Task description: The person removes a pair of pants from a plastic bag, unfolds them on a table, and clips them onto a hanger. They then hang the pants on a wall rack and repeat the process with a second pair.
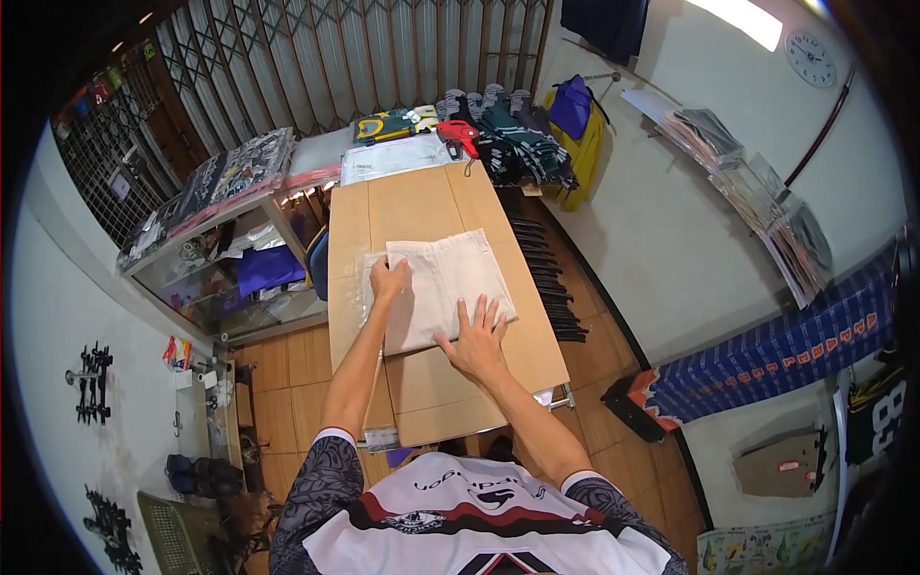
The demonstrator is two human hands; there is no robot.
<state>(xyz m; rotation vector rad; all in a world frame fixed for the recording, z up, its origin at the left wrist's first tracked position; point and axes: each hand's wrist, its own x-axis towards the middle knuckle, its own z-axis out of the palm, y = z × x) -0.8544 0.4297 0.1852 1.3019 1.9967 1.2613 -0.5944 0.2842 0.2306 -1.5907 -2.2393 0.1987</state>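
Observation:
A folded pair of cream trousers lies on the cardboard-covered table in front of me. My left hand is closed at their upper left edge, with fingers and thumb pinching the cloth. Spread out flat, my right hand rests on the lower right part of the trousers. Along their left side a clear plastic sheet or bag shows, partly hidden by the cloth and my left arm.
Papers and a red tape dispenser sit at the table's far end. Behind are stacked dark garments. A glass display case stands at the left, black hangers along the right side. A blue printed roll juts in at right.

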